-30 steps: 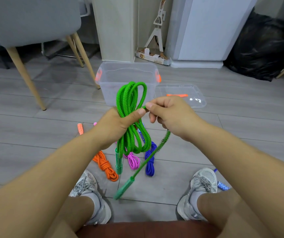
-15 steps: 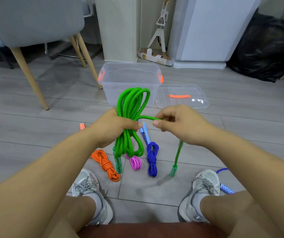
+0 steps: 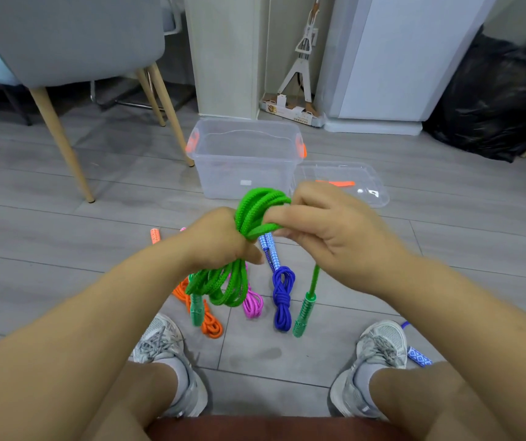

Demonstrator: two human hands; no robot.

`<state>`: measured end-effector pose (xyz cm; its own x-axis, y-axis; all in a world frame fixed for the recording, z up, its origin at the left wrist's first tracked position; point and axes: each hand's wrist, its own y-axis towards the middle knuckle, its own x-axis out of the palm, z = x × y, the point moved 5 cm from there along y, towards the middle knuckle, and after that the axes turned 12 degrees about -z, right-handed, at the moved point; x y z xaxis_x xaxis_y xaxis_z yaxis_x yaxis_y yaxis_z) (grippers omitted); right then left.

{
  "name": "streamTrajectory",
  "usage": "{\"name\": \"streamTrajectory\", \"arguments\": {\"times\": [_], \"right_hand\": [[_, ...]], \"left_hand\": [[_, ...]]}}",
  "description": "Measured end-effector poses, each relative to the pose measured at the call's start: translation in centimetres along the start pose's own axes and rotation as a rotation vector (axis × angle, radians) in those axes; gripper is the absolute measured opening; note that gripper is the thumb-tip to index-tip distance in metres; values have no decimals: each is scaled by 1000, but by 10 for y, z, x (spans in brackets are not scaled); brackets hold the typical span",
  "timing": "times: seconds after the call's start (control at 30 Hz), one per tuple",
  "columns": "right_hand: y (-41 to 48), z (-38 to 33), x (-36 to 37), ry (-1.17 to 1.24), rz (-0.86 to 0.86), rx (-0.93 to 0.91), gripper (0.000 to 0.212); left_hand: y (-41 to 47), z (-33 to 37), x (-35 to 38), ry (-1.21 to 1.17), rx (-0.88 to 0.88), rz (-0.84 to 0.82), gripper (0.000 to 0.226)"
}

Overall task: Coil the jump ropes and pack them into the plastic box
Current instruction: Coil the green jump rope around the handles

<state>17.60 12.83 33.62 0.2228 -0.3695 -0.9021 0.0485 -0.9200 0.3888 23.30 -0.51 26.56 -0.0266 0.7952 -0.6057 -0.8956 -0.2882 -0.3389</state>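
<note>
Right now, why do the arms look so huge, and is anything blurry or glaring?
Head view: the wide-angle lens swells the forearms at the bottom edge and seems to lean the white cabinet; head view: light is soft, with faint shadows on the floor; small glints on the clear lid; the green rope, left hand and right hand look sharp.

Green rope [image 3: 256, 214] coiled w/ handles dangling; clear box [image 3: 245, 160] open behind.

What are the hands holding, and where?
The green jump rope: the left hand grips the coil's middle, the right hand pinches the loose strand beside it.
</note>
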Motion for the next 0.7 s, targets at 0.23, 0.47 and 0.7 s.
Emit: {"name": "streamTrajectory", "arguments": {"times": [0.23, 0.47, 0.7], "right_hand": [[28, 20, 0, 253, -9, 205, 13], [17, 59, 21, 639, 0, 575, 17], [1, 55, 36, 676, -69, 560, 25]], "left_hand": [[-8, 20, 29, 433, 58, -241, 17], [-17, 33, 22, 266, 286, -145, 21], [-21, 24, 4, -38, 293, 91, 59]]}}
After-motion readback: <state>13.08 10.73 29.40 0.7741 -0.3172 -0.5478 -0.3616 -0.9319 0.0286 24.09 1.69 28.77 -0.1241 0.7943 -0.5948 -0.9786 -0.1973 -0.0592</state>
